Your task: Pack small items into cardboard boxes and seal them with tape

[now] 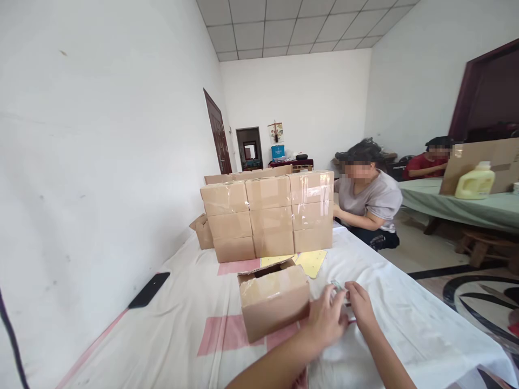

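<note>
My left hand (pixel 324 319) and my right hand (pixel 360 306) meet just right of a small brown cardboard box (pixel 273 301) lying on the white cloth-covered table (pixel 409 324). Both hands pinch a small clear, shiny item (pixel 339 286), possibly tape. The box is taped on top and one flap at its back stands open. Behind it rises a stack of taped cardboard boxes (pixel 270 216), three rows high.
A black phone (pixel 149 289) lies near the left wall. Yellow paper (pixel 310 262) sits under the stack. A person in grey (pixel 367 200) crouches at the table's far right. Another in red (pixel 427 162) sits behind a green-covered table (pixel 466 208) with a yellow jug (pixel 475 182).
</note>
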A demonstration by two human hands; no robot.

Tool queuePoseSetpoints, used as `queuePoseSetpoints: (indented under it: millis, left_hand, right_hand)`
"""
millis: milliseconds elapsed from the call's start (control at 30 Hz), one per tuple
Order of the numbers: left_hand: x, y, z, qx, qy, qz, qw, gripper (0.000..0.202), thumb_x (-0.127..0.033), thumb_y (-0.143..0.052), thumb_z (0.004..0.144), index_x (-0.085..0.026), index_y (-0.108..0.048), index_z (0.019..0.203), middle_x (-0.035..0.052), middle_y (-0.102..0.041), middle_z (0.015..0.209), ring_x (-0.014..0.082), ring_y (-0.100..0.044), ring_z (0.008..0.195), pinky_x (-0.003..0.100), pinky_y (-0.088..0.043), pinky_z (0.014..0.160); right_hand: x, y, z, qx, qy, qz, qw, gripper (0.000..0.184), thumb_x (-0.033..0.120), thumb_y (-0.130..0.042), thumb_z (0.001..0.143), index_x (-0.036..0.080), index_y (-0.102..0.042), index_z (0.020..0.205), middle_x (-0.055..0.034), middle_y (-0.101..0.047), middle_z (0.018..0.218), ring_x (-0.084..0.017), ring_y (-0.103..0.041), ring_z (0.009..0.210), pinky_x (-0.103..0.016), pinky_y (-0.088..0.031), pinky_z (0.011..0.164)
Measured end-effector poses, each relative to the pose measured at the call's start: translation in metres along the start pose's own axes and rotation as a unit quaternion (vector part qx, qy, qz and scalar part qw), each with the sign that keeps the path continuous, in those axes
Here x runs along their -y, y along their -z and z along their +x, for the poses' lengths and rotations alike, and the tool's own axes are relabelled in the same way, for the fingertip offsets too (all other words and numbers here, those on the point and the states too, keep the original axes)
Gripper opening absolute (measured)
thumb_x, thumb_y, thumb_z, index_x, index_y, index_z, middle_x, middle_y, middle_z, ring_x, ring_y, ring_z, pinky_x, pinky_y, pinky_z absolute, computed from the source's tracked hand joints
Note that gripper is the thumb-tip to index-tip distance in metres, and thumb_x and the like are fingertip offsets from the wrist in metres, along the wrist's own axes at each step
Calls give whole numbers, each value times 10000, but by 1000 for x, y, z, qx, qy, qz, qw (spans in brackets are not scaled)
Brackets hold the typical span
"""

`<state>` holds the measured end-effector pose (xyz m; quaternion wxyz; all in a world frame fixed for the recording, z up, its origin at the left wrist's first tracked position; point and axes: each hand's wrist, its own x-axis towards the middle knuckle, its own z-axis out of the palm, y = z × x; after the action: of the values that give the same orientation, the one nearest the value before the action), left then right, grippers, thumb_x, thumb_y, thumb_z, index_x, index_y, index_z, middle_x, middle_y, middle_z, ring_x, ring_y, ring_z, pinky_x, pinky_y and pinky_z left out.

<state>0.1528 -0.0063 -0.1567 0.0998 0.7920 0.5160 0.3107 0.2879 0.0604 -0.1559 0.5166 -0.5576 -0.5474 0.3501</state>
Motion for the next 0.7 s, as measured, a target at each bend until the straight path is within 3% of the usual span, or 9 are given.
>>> queuePoseSetpoints:
  millis: [100,200,300,467,700]
  left_hand:
    - [8,16,25,-2,-22,48,999,912,-547,-826,652,-324,-463,1458,90,-395,1565,416,-358,1419,585,-331,1170]
    - [23,19,43,72,-57,39,995,1014,-630,-858,587,-365,-437,1471,58,-379,1582,390,-328,1454,592,-228,1212]
    - [35,7,47,105,-13,3,994,1011,-651,-869,559,-393,-458,1446,49,-403,1551,352,-468,1356,541,-355,1148]
    - [35,-7,40,86,21,9,996,915,-678,-842,588,-405,-517,1399,57,-373,1551,374,-453,1349,534,-401,1107]
    - [28,0,33,66,10,32,997,873,-617,-855,629,-399,-528,1409,78,-392,1528,372,-496,1309,502,-455,1068]
  right_hand:
    - [5,9,-4,19,40,11,999,346,540,-501,724,205,-562,659,-41,-569,708,-222,-580,711,-317,-496,643]
    - [7,17,-12,23,73,-52,996,290,452,-551,728,207,-570,573,-71,-591,726,-254,-613,809,-322,-506,704]
    - [7,23,-19,36,31,-139,989,303,352,-569,774,218,-526,505,-42,-557,616,-227,-600,699,-312,-465,670]
    - [2,26,-27,59,-15,-172,983,401,293,-513,846,224,-472,454,-28,-534,499,-199,-535,554,-304,-357,579]
    - [-7,15,-59,27,-39,-186,981,268,249,-473,880,209,-572,634,-95,-681,694,-252,-659,707,-307,-419,642]
